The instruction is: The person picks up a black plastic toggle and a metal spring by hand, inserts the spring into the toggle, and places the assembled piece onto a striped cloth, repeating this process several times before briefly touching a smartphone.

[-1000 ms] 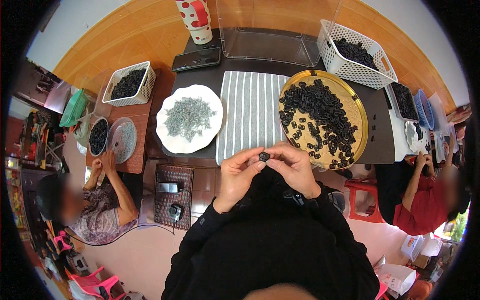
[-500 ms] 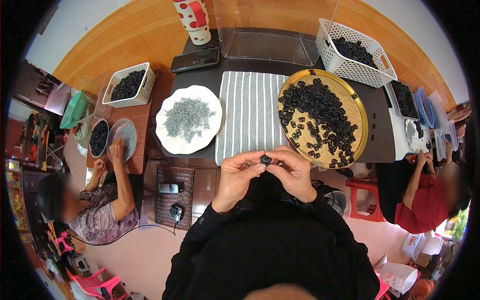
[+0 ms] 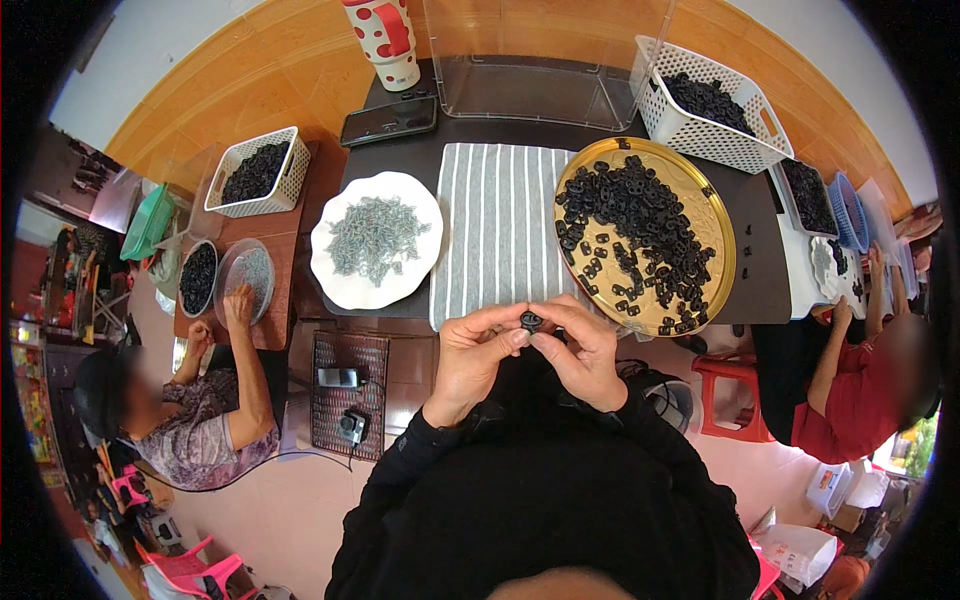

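Note:
A small black plastic part (image 3: 531,320) is pinched between the fingertips of both my hands, just past the near edge of a grey-and-white striped cloth (image 3: 500,230). Thumb and forefinger of my left hand (image 3: 472,358) grip it from one side; my right hand (image 3: 580,350) grips it from the other. Whether a second tiny piece is in the fingers I cannot make out. To the left stands a white scalloped plate (image 3: 328,283) holding a heap of small grey metallic-looking pieces (image 3: 375,238). On the right, a round gold tray (image 3: 725,270) carries many loose black parts (image 3: 635,205).
At the back lie a phone (image 3: 390,122), a polka-dot tumbler (image 3: 388,45), a clear plastic box (image 3: 540,95) and a white perforated basket (image 3: 670,120) of black parts. Co-workers sit left (image 3: 200,410) and right (image 3: 850,390). A red stool (image 3: 730,395) stands near my right.
My hands stay almost in place on the black part, with the right fingers shifted slightly. The co-worker on the right has moved their hands.

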Demonstrator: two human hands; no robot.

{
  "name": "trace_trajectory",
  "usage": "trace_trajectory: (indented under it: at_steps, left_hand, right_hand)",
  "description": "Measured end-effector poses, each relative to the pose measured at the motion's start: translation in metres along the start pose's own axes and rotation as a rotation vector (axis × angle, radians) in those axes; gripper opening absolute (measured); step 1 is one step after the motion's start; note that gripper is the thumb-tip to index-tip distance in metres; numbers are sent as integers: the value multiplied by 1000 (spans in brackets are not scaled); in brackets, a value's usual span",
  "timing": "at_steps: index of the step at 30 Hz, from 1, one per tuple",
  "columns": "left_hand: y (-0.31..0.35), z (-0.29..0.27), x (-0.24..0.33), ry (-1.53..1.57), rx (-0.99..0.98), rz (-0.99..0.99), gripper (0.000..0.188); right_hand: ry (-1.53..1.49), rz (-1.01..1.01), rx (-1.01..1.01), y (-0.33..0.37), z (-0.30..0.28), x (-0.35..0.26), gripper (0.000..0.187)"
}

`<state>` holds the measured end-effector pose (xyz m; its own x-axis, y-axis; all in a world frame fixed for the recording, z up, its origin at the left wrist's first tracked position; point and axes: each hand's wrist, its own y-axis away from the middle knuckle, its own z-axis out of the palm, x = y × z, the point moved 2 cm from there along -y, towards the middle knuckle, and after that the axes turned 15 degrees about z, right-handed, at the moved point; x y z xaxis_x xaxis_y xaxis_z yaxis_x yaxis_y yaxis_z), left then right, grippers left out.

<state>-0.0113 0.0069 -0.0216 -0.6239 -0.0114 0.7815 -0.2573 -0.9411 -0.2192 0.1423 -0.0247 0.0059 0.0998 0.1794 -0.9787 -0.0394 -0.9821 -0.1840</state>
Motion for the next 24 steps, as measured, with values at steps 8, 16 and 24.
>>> trace_trajectory:
  at_steps: [8, 16, 24]
  left_hand:
    - [0, 5, 2, -8, 11, 29, 32]
    - [3, 10, 1, -81, 3, 78, 29]
    - [5, 21, 4, -233, -9, 187, 23]
  right_hand:
    - [44, -62, 73, 4, 4, 5, 32]
    - [56, -89, 145, 10, 8, 2, 29]
    - [112, -151, 297, 13, 14, -5, 25]
